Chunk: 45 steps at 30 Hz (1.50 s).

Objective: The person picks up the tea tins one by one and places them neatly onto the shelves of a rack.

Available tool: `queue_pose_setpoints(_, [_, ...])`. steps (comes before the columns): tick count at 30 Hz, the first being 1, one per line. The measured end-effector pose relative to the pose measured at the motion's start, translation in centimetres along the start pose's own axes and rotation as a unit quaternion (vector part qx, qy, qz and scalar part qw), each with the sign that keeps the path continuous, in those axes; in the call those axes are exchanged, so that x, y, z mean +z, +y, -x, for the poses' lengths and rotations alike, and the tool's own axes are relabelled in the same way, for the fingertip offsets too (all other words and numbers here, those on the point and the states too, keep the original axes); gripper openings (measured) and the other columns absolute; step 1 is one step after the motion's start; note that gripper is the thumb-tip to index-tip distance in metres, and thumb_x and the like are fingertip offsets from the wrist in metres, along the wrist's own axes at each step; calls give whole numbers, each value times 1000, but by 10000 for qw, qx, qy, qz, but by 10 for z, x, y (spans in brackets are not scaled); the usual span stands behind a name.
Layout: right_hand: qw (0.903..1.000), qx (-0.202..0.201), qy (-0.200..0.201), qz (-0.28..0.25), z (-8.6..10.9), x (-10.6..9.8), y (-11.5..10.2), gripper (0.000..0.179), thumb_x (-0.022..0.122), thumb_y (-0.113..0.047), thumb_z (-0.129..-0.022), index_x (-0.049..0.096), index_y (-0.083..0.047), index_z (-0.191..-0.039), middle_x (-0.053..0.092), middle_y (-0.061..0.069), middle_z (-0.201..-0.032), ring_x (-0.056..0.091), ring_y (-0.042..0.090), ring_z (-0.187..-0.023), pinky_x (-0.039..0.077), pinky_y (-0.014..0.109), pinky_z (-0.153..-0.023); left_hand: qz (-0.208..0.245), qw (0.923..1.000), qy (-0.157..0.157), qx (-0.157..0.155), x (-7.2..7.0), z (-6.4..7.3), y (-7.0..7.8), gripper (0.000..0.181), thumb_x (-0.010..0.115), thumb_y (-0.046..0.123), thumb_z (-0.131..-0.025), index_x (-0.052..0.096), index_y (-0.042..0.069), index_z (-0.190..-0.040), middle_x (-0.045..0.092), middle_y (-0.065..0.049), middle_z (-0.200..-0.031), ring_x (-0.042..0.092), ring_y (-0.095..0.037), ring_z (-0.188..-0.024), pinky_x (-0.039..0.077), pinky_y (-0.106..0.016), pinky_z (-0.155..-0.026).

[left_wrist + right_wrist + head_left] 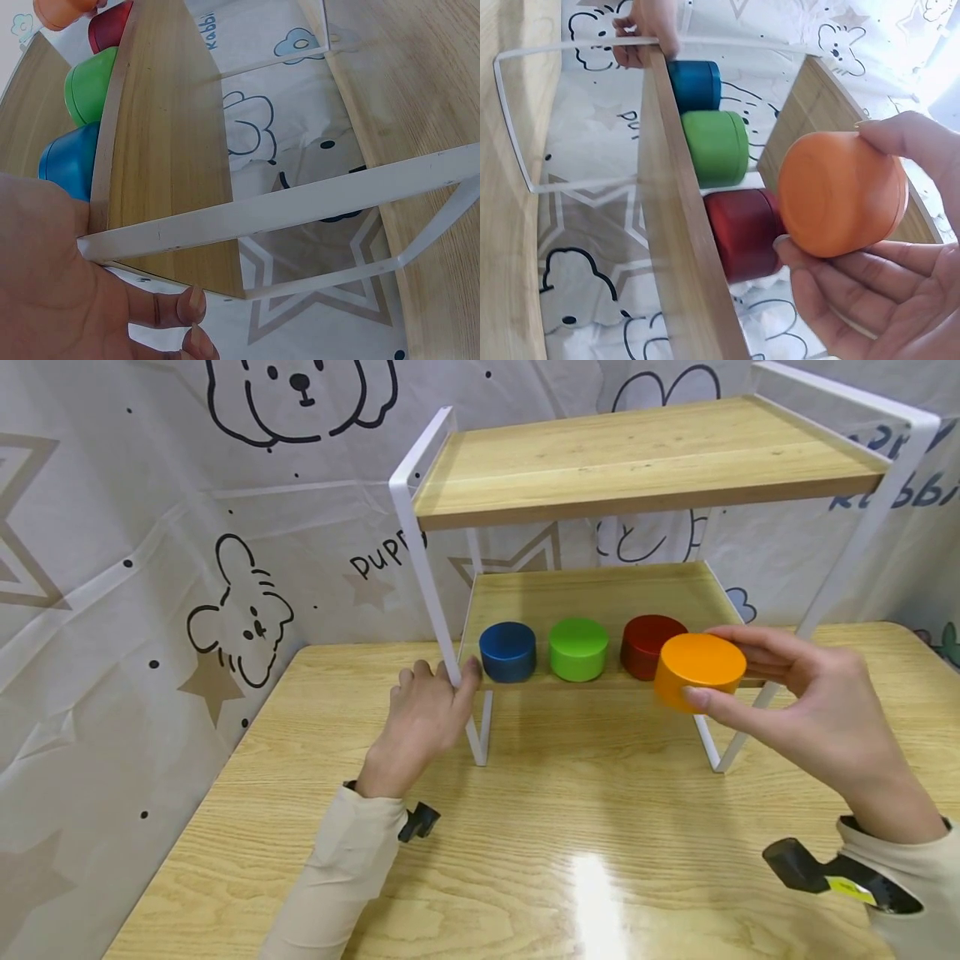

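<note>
My right hand (817,718) holds an orange round tin (701,664) between thumb and fingers, in front of the lower shelf's right part. Behind it and partly covered by it, a red round tin (651,643) stands on the lower shelf (592,592). A green tin (578,650) and a blue tin (508,652) stand in a row to its left. At that shelf's left end, my left hand (423,714) grips the white metal frame (285,199) of the rack, thumb close to the blue tin. Part of the left hand lies outside the left wrist view.
The two-tier rack stands on a wooden table (585,827); its upper board (645,452) overhangs the tins. White legs (480,735) reach down at both sides. A cloth with cartoon drawings (112,527) hangs behind and to the left.
</note>
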State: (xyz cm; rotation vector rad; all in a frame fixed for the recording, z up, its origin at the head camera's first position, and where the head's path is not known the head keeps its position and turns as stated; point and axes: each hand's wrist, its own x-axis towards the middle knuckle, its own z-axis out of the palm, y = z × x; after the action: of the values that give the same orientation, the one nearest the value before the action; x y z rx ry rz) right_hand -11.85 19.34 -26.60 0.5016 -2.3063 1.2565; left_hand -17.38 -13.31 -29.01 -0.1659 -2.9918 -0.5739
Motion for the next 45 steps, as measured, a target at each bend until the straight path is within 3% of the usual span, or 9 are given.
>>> queue_pose_setpoints(10, [9927, 951, 280, 683, 1, -12, 4, 54, 83, -16, -76, 62, -8, -125, 56, -31, -103, 54, -14, -90, 38, 2, -74, -69, 10000, 36, 30, 0, -1, 1, 59, 15, 48, -102, 51, 6, -82, 47, -17, -85, 42, -35, -80, 37, -45, -69])
queue_pose_setpoints(19, [9876, 978, 688, 1019, 1, -13, -6, 50, 83, -18, -75, 65, -3, -119, 53, -37, -92, 53, -20, -77, 40, 3, -63, -70, 10000, -14, -8, 0, -1, 1, 59, 14, 48, -102, 51, 6, -83, 47, -17, -85, 42, -35, -81, 36, -44, -69])
queue_pose_setpoints(22, [9841, 1109, 629, 1238, 3, -12, -10, 49, 83, -25, -76, 65, -3, -117, 66, -21, -94, 52, -22, -70, 41, 4, -58, -57, 10000, -32, -23, 0, -1, 1, 59, 13, 48, -102, 51, 6, -84, 46, -17, -85, 41, -35, -81, 36, -43, -69])
queue_pose_setpoints(26, [9713, 1248, 371, 1989, 5, -9, -15, 53, 78, -38, -79, 64, -1, -115, 70, 21, -101, 68, 12, -68, 41, 12, -50, -49, 10000, -19, -37, -1, 0, 1, 59, 14, 48, -102, 52, 5, -85, 46, -17, -86, 42, -35, -81, 36, -44, -69])
queue_pose_setpoints(29, [9544, 1357, 207, 2652, 7, -7, -16, 62, 72, -49, -81, 61, 1, -115, 68, 26, -101, 64, 42, -73, 39, 29, -46, -46, 10000, -24, -43, -1, 0, 2, 59, 14, 48, -102, 52, 6, -87, 46, -17, -87, 42, -36, -82, 37, -45, -71])
queue_pose_setpoints(32, [9423, 1407, 168, 3033, 8, -1, -16, 68, 67, -56, -82, 58, 2, -117, 69, 24, -92, 60, 42, -70, 33, 37, -43, -30, 10000, -39, -45, -1, 0, 2, 59, 14, 48, -102, 52, 6, -87, 47, -18, -88, 42, -36, -82, 37, -44, -71])
queue_pose_setpoints(39, [9453, 1180, 478, 3003, 2, 11, -11, 59, 66, -46, -86, 57, 6, -113, 65, 24, -77, 57, 38, -56, 32, 37, -39, -27, 10000, -15, 11, 0, 0, 1, 59, 14, 48, -102, 52, 6, -86, 46, -17, -86, 42, -35, -80, 37, -44, -70])
queue_pose_setpoints(45, [9386, 951, 796, 3218, 1, 21, -11, 49, 64, -41, -89, 57, 2, -111, 62, 25, -74, 50, 39, -47, 29, 42, -35, -15, 10000, 14, 50, 0, -1, 1, 59, 13, 48, -102, 51, 6, -85, 46, -16, -86, 42, -34, -80, 36, -43, -69])
